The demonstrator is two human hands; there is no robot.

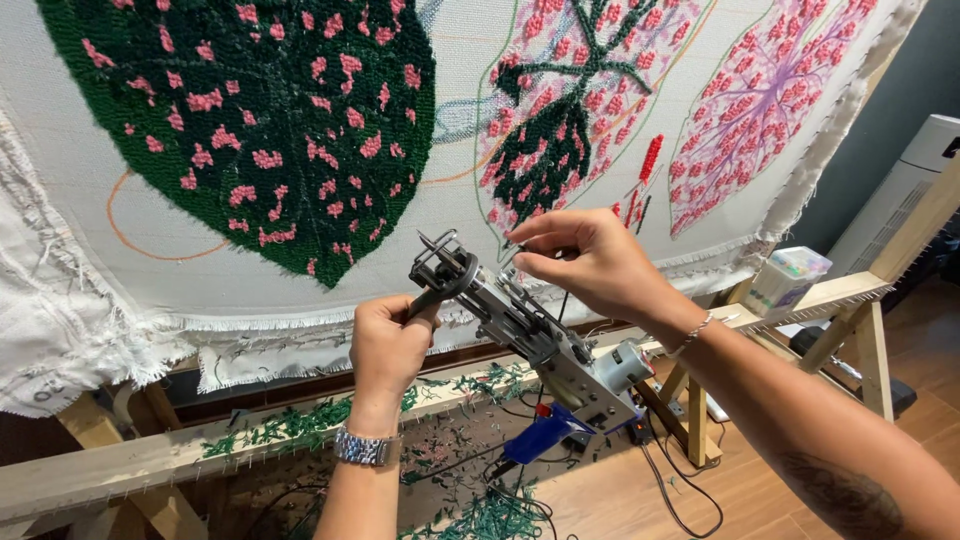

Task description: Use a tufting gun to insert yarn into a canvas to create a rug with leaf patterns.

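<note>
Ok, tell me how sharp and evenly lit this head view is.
Head view: soft, even light, no glare; left hand, right hand and tufting gun sharp; frame beam bends from wide-angle distortion; floor below darker.

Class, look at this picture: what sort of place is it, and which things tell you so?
Probably a rug-tufting workshop: a stretched cloth with tufted leaf designs on a wooden frame, a tufting gun in hand, and green yarn scraps.

Left hand [388,345] fisted, forearm upright — right hand [585,262] pinching thumb to fingertips, forearm stretched in from right.
</note>
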